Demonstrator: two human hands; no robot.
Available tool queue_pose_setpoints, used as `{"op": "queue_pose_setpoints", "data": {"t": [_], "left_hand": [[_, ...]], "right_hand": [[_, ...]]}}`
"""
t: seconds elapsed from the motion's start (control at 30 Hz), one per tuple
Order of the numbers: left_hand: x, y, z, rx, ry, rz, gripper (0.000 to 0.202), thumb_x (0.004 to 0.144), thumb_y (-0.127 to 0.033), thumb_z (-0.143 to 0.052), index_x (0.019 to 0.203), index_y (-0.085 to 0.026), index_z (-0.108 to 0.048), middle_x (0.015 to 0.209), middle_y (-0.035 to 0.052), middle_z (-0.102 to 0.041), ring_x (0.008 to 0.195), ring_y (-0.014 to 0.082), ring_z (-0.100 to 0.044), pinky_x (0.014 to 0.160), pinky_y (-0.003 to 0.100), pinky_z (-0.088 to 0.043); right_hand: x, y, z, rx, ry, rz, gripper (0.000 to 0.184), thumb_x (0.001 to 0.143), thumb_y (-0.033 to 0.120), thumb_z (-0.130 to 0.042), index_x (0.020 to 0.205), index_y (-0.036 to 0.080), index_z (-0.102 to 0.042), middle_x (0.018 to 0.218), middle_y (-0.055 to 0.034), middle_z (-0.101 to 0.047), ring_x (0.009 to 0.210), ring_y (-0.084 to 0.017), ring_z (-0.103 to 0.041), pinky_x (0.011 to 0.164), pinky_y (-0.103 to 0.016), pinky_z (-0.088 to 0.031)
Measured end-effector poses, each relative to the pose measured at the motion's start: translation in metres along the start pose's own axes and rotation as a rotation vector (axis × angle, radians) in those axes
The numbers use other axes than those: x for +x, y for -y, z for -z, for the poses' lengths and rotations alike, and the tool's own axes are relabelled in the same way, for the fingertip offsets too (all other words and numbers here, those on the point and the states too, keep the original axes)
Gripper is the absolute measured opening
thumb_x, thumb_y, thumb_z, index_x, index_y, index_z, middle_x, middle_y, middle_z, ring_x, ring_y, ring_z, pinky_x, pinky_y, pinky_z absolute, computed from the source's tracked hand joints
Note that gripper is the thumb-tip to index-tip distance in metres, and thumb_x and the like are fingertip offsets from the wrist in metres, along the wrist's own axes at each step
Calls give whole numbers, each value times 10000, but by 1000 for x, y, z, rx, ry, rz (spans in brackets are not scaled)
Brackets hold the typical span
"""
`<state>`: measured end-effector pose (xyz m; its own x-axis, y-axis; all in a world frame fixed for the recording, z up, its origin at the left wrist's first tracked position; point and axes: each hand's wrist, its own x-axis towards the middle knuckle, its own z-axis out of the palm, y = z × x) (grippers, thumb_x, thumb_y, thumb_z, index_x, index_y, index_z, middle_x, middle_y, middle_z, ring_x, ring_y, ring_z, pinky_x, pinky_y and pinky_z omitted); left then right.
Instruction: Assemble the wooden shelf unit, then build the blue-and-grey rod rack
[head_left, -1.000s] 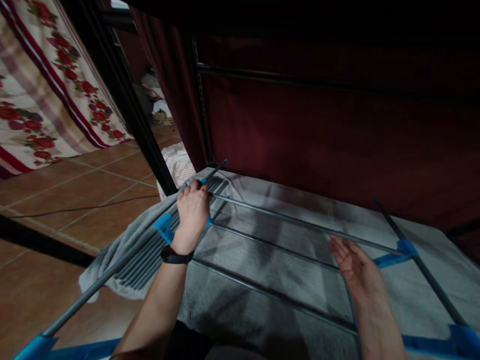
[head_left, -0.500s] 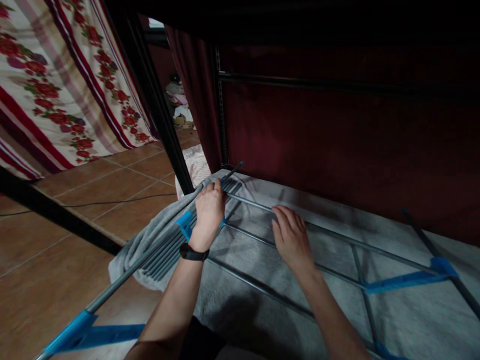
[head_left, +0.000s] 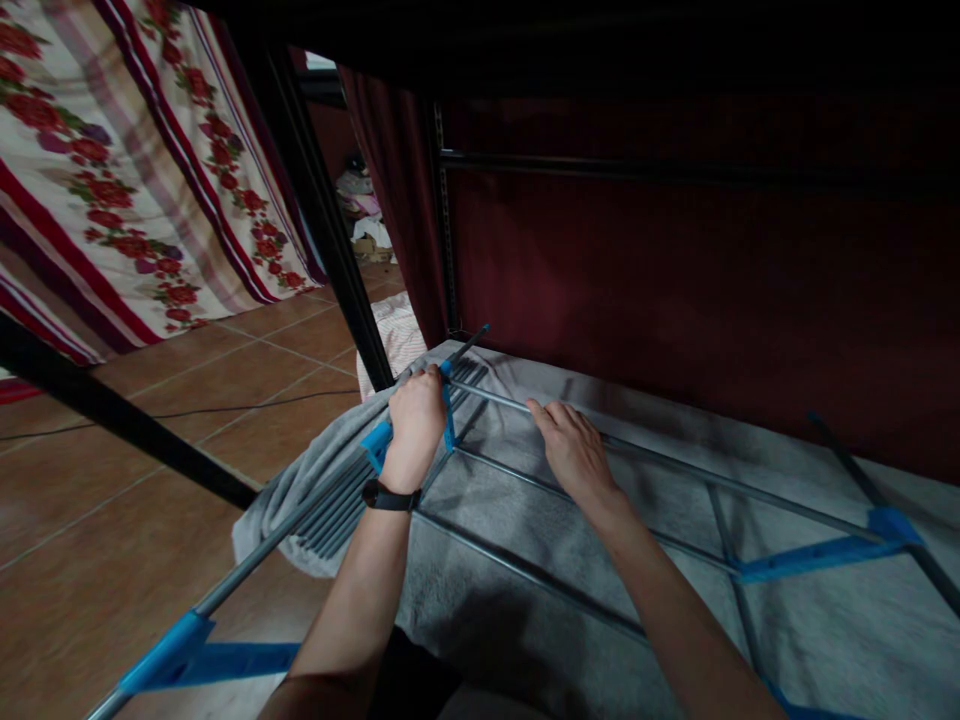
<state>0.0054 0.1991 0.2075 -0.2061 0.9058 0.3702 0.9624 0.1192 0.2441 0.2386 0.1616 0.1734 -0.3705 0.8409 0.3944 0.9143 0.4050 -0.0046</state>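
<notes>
A frame of grey metal tubes with blue plastic joints, like a folding clothes drying rack (head_left: 675, 476), lies across a grey blanket (head_left: 517, 530). At its far left corner my left hand (head_left: 417, 412), with a black band on the wrist, is closed around the frame beside a blue joint (head_left: 448, 415). My right hand (head_left: 571, 448) curls its fingers over the long far tube, a short way to the right of my left hand. The undersides of both grips are hidden. Several thin parallel rods (head_left: 330, 520) lie side by side under my left forearm.
Black metal bed posts (head_left: 330, 220) rise at the left, and a dark overhead structure spans the top. A dark red curtain (head_left: 675, 280) hangs behind. On the left are a tiled floor (head_left: 150, 500), a thin cable (head_left: 225, 410) and a flowered cloth (head_left: 112, 190).
My right hand has slid left along the far tube, closer to my left hand. The blue joint beside my left hand shows more. The view has shifted slightly.
</notes>
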Motion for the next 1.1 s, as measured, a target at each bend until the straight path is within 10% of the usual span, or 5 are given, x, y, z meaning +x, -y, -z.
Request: {"op": "queue_pose_setpoints", "data": {"t": [1.1], "left_hand": [[1,-4,6,108,55,77,314,953,-206,-449,1186,-200,-659,1028,157,-734,993,314,-702,776,362,-523]], "right_hand": [[2,-2,-4,-13,50,24,470,984,91,-374,1418,211,-508,1105,-83,-638,1013,-219,-559,906,-342,-432]]}}
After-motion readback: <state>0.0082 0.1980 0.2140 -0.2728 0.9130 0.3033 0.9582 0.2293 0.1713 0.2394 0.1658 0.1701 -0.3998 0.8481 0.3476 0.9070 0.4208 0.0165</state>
